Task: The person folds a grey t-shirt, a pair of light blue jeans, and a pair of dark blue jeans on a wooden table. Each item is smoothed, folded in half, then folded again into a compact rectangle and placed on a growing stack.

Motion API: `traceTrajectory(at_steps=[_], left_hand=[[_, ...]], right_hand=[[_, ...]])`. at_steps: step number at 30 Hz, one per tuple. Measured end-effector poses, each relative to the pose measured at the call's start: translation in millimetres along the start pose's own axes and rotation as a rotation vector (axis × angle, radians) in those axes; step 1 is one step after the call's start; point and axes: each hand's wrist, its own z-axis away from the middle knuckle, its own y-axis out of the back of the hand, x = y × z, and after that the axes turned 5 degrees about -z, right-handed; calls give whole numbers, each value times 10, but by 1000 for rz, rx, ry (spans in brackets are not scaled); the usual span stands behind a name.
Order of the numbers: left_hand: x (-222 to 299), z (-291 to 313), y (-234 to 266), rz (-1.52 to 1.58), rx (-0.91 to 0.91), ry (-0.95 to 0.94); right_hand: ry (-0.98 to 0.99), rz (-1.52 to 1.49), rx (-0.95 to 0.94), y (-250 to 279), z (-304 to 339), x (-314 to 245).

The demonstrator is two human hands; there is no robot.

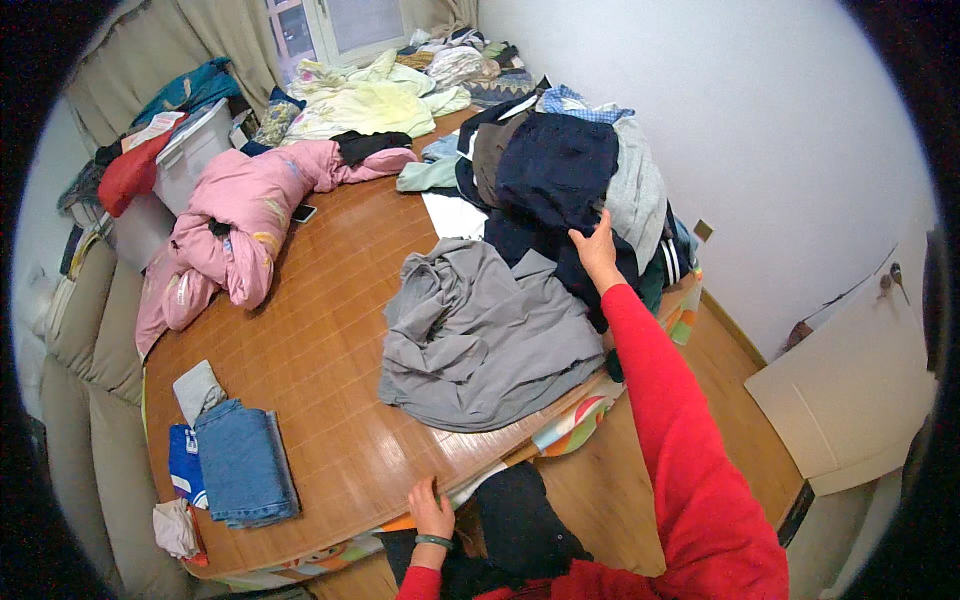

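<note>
My right hand reaches into a heap of clothes at the far right of the bed. Its thumb and fingers close on the lower edge of a dark navy garment. Around it in the heap lie a light grey garment and other dark pieces. A crumpled grey garment is spread just left of my right forearm. My left hand, with a band at the wrist, rests near the front edge of the brown mat. Its fingers are extended and it holds nothing.
Folded jeans lie at the near left beside small folded pieces. A pink padded garment and a phone are farther back. A sofa flanks the left side, a white wall the right. Cardboard leans at right.
</note>
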Motion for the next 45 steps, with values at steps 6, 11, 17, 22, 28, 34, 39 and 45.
traceTrajectory(at_steps=[6,11,17,22,28,34,39,45], left_hand=[[-3,34,-47,-41,34,-29],[0,42,-73,-33,36,-16],[-93,49,-77,19,102,-47],[-178,112,-1,190,111,103],[-56,169,78,365,94,115],[143,150,115,374,18,119],[202,109,301,448,107,66],[354,-51,615,544,114,41]], right_hand=[[-59,124,-226,-121,149,-241],[311,-129,-500,-112,1156,-869],[575,-92,-1465,480,3409,-954],[332,-175,-1529,743,4046,-514],[-286,-478,-908,726,3974,-556],[-802,-775,-539,253,3745,-612],[-1191,-1010,-384,27,3695,-297],[-1118,-1120,-546,349,3610,-374]])
